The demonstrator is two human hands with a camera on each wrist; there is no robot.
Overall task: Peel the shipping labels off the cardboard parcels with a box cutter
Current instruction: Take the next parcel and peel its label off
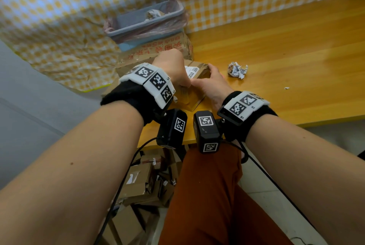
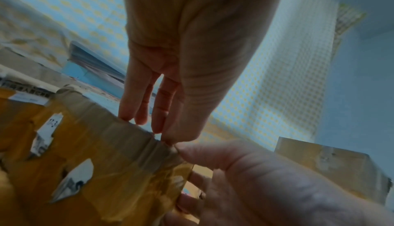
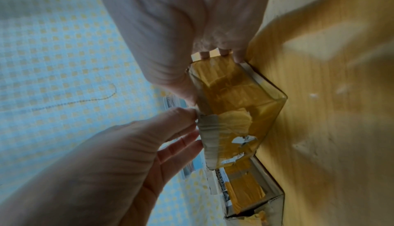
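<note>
A small taped cardboard parcel (image 1: pixel 194 97) (image 2: pixel 110 187) (image 3: pixel 234 95) stands on the wooden table (image 1: pixel 286 57). My right hand (image 1: pixel 204 76) (image 2: pixel 192 170) (image 3: pixel 204 74) grips one end of it, thumb on one side and fingers over the far edge. My left hand (image 1: pixel 185 85) (image 2: pixel 167 137) (image 3: pixel 195 120) pinches the grey tape (image 2: pixel 127 138) (image 3: pixel 210 128) at the parcel's corner, its other fingers straight along the edge. Torn white label scraps (image 2: pixel 74 179) (image 3: pixel 243 139) cling to the cardboard. No box cutter shows in any view.
A second parcel (image 1: pixel 197 67) (image 3: pixel 243 189) with a white label lies just behind. Further back, a lined bin (image 1: pixel 146 19) sits on a large printed carton (image 1: pixel 158 49). A crumpled label (image 1: pixel 238 70) lies to the right. Several boxes (image 1: pixel 142 183) are piled under the table.
</note>
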